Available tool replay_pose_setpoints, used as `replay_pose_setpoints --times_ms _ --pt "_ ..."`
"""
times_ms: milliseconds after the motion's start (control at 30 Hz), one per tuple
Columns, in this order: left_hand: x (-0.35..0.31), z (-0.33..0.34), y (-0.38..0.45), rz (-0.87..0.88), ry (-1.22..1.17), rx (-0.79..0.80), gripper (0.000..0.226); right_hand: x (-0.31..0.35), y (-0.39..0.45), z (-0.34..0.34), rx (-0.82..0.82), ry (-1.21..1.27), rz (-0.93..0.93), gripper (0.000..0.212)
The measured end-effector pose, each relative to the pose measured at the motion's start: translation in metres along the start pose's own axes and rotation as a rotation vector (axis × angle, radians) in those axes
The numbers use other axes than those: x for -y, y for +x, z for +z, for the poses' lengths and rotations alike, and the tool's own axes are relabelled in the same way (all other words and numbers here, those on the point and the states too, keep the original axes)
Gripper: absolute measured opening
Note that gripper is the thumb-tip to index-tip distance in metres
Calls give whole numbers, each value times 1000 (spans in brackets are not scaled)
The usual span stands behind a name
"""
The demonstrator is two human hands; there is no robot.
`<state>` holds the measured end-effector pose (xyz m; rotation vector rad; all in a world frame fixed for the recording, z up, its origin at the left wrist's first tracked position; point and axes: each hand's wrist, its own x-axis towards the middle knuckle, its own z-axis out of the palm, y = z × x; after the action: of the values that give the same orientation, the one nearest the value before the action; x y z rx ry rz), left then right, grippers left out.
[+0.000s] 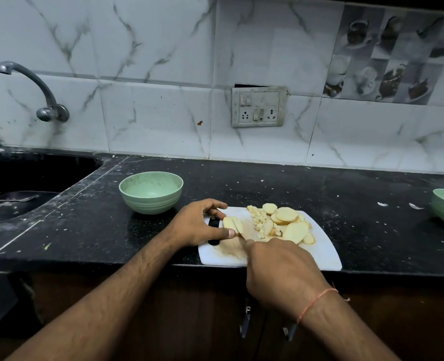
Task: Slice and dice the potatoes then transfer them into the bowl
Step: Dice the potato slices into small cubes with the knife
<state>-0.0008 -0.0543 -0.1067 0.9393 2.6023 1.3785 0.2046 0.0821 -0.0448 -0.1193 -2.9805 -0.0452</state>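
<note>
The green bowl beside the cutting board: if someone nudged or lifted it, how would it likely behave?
The green bowl looks empty and thin-walled, so it is probably light and would slide on the dark counter rather than stay put. Its base seems narrower than its rim, so a push high on the rim might tip it. The matte finish suggests plastic, likely not fragile.

Both forearms reaching forward, bare. Left hand (200,225) arched, thumb and fingers (215,204) spread and pressing down. Right hand (275,269) clenched, knuckles up, red thread at wrist.
</note>
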Motion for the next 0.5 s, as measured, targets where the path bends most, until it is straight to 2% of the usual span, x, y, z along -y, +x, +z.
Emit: replay_pose_setpoints --times_ms 233,500 --pt "0 -4 -2 -1 -52 31 74 -7 6 -13 -89 90 80 26" --pt "2 -3 -1 15 -49 43 76 -1 30 -2 -35 101 99 17"
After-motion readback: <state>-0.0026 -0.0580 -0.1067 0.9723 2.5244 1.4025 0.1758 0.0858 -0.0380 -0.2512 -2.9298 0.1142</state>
